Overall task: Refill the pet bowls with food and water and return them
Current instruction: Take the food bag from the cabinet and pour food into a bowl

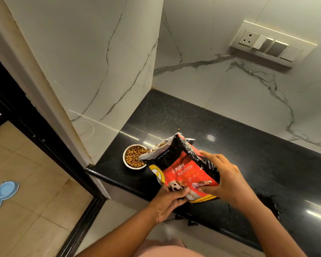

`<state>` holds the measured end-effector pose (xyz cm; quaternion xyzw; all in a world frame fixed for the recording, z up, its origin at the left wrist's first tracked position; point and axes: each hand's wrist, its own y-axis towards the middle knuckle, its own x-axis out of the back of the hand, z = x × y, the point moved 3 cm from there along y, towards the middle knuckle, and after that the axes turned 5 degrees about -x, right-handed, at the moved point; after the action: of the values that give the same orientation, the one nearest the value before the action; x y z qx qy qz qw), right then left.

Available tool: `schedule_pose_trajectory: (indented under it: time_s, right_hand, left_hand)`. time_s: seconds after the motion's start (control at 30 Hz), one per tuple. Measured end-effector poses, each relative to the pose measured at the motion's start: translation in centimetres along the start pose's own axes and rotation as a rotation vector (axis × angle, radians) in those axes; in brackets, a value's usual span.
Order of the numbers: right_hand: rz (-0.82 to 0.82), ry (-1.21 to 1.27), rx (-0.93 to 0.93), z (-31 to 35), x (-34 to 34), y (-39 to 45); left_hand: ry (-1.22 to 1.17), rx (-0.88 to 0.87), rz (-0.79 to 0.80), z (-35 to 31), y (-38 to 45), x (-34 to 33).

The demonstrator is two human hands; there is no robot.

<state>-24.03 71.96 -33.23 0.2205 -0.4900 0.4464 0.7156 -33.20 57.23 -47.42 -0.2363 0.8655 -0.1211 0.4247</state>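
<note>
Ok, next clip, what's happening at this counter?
A person is tipping a red and black puppy food bag with both hands: the left hand grips its bottom corner, the right hand holds its side. Kibble is spilling from the open mouth into a small steel bowl near the corner of the black countertop, and the bowl already looks well filled. One stray kibble lies behind the bag. A blue bowl holder sits on the floor.

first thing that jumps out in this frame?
The red and black puppy food bag, tilted by both hands over the dark counter, its mouth spilling kibble into the steel bowl near the counter's left corner. Next, the blue bowl stand on the tiled floor, far left.
</note>
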Motion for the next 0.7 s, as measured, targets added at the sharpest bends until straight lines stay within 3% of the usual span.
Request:
schedule_pose_trajectory:
  time_s: [0.33,0.5,0.7]
  right_hand:
    - [-0.108,0.279,-0.038,-5.4,-1.1,-3.5]
    - [-0.250,0.437,-0.147,-8.2,-1.4,-4.7]
    - [-0.302,0.596,-0.334,-12.5,-1.9,-4.6]
  left_hand:
    - [0.301,-0.193,-0.083,0.7,0.5,-2.2]
    - [0.490,-0.322,-0.109,0.6,2.1,-5.0]
    - [0.683,-0.392,-0.103,0.6,4.8,-8.7]
